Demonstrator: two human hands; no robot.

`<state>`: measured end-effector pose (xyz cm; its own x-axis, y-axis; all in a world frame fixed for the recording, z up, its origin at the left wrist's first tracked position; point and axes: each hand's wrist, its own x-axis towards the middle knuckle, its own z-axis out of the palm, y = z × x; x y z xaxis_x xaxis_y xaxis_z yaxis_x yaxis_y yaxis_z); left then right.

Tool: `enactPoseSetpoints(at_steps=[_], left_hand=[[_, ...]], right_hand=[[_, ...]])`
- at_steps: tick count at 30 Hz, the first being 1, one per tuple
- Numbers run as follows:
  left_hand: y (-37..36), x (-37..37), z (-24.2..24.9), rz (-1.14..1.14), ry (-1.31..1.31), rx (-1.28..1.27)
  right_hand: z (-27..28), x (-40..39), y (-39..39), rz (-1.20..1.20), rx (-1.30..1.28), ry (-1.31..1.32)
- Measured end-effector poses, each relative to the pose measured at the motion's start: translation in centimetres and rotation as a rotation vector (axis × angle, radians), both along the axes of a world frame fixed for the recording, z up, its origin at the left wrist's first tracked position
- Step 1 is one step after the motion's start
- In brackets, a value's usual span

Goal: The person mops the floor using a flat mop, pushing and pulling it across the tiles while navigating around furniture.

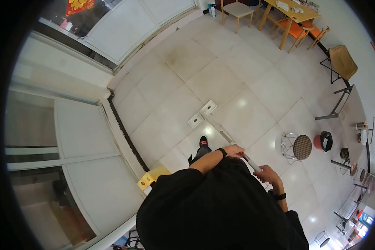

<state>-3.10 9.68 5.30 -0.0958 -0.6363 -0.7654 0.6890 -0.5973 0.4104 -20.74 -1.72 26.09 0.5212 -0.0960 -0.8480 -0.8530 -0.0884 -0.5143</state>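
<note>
My left hand (234, 151) is wrapped round the upper shaft of a long mop handle (227, 137). Lower right of it, my right hand (268, 175) grips the pale end of the same handle. The handle slants up and left to a flat white mop head (202, 113) in two sections, which rests on the tiled floor (237, 87). A black shoe with pink laces (203, 141) stands just below the mop head.
A yellow box (153, 176) is by the left wall. On the right stand a round stool (302, 147), a bin (322, 141), a grey table (354, 118) and a folding chair (342, 61). A wooden table (296, 12) with chairs is at the top right.
</note>
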Motion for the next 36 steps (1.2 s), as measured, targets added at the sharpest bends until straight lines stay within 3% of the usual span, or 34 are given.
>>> enactPoseSetpoints(at_steps=[4,6,7,10,13,15,20,22,24,28,36], left_hand=[[3.7,4.9,-0.4,0.031,-0.096,-0.092],[5.6,7.6,-0.7,0.231,-0.203,-0.122],[6.1,9.1,-0.9,0.323,-0.249,0.012],[8.5,14.5,-1.9,0.485,-0.324,0.061],[11.7,21.1,-5.7,0.52,-0.353,0.027],[13.9,25.7,-4.9,0.546,-0.339,0.035],[19.0,35.2,-6.8,0.668,-0.408,0.176],[21.1,38.2,-9.5,0.704,-0.594,0.267],[23.2,40.4,-7.4,0.701,-0.57,0.241],[25.0,42.1,-4.7,0.76,-0.419,0.091],[22.8,35.8,-4.3,0.829,-0.422,0.204]], right_hand=[[-3.9,5.2,2.8,0.022,-0.002,-0.129],[-4.5,8.7,4.0,0.015,0.008,-0.159],[-5.2,10.6,4.7,0.041,-0.008,-0.166],[-6.2,16.9,7.5,0.073,-0.026,-0.185],[-7.8,23.5,10.4,0.137,-0.077,-0.252],[-8.2,27.7,12.6,0.213,-0.116,-0.303],[-9.1,38.1,18.8,-0.089,0.145,-0.176],[-10.1,41.4,21.3,-0.109,0.195,-0.178],[-10.1,43.7,23.3,-0.122,0.245,-0.178],[-9.5,46.1,24.9,-0.135,0.289,-0.156],[-8.6,41.0,23.1,-0.109,0.25,-0.135]])
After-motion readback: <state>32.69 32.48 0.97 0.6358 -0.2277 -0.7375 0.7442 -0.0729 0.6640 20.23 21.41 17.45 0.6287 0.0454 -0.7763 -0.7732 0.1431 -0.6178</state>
